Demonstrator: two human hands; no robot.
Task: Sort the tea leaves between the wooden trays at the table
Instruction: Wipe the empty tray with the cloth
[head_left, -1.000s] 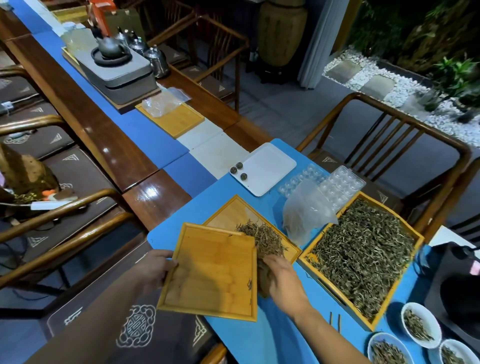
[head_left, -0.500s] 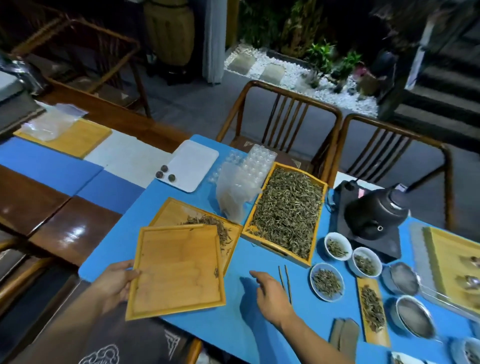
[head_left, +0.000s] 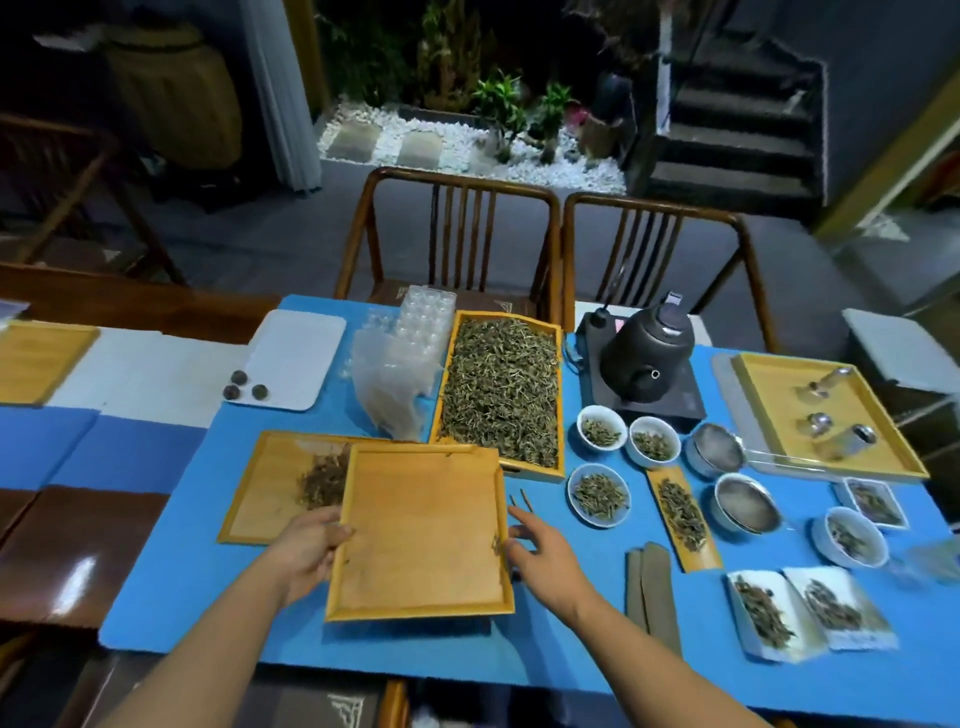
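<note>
My left hand (head_left: 311, 545) grips the left edge of a nearly bare wooden tray (head_left: 423, 530) held over the blue mat. It overlaps a second wooden tray (head_left: 270, 483) that carries a small pile of tea leaves (head_left: 322, 480). My right hand (head_left: 540, 551) is at the held tray's right edge with fingers spread, touching or nearly touching the rim. Behind them stands a long wooden tray (head_left: 558, 395) heaped with tea leaves (head_left: 501, 384).
Crumpled plastic bag (head_left: 389, 384) and clear blister trays lie left of the full tray. Small bowls of leaves (head_left: 597, 493), strainers, a black kettle (head_left: 647, 356) on its base and a tray with metal cups (head_left: 826, 421) fill the right. Two thin sticks (head_left: 519, 501) lie beside my right hand.
The view swung right. My left hand carried the bare tray rightward over the other tray, and my right hand came from the mat up to the tray's right edge.
</note>
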